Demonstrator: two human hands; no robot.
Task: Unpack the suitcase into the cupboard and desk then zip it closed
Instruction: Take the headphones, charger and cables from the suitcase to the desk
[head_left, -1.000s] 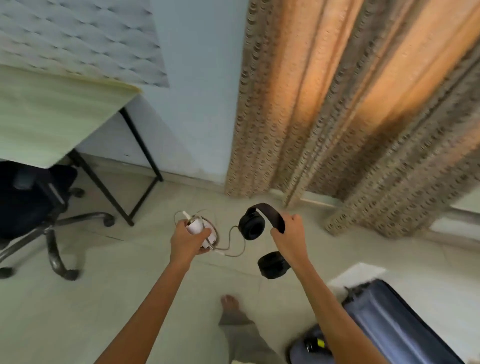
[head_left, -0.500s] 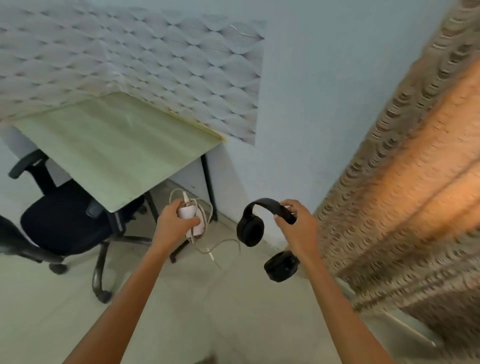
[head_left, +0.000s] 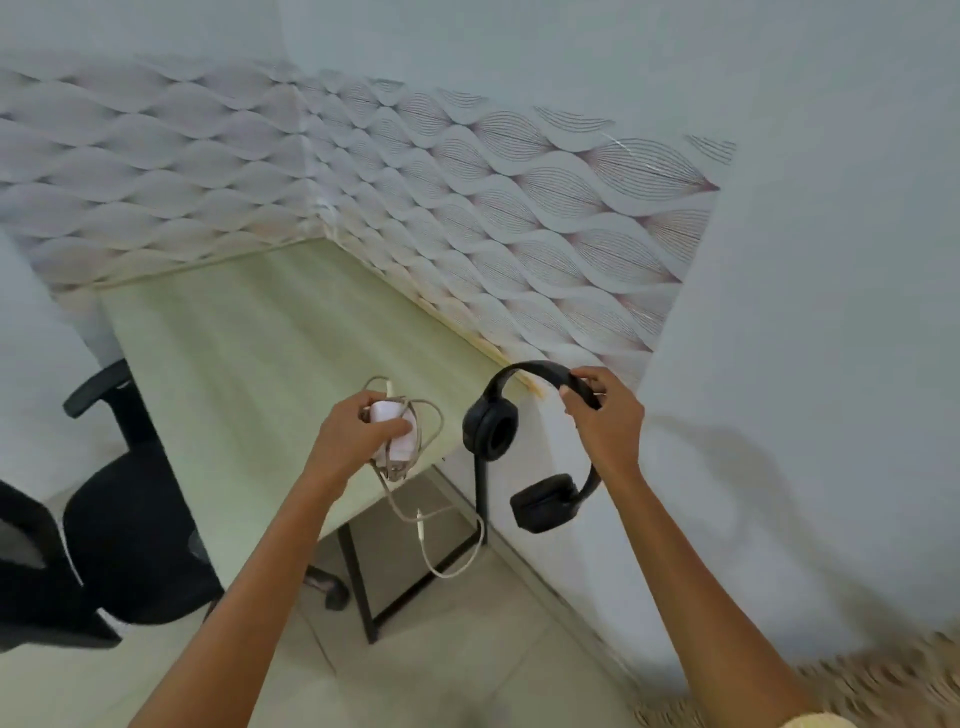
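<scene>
My left hand (head_left: 358, 436) grips a white charger (head_left: 397, 439) with its cable (head_left: 441, 545) looped around it and dangling below. It hovers over the near right corner of the pale wooden desk (head_left: 249, 364). My right hand (head_left: 602, 415) holds black headphones (head_left: 519, 441) by the headband, just right of the desk's corner, with both ear cups hanging in the air. The suitcase is out of view.
A black office chair (head_left: 119, 519) stands at the desk's left side. The desk sits in a corner against patterned wallpaper (head_left: 467, 208); black metal legs (head_left: 363, 587) show under it. A plain wall (head_left: 805, 364) juts out at right, with a curtain edge (head_left: 831, 691) at the bottom right.
The view has swung left from the curtain and suitcase to the desk. Both hands, holding the same things, have come up close to the desk's right corner.
</scene>
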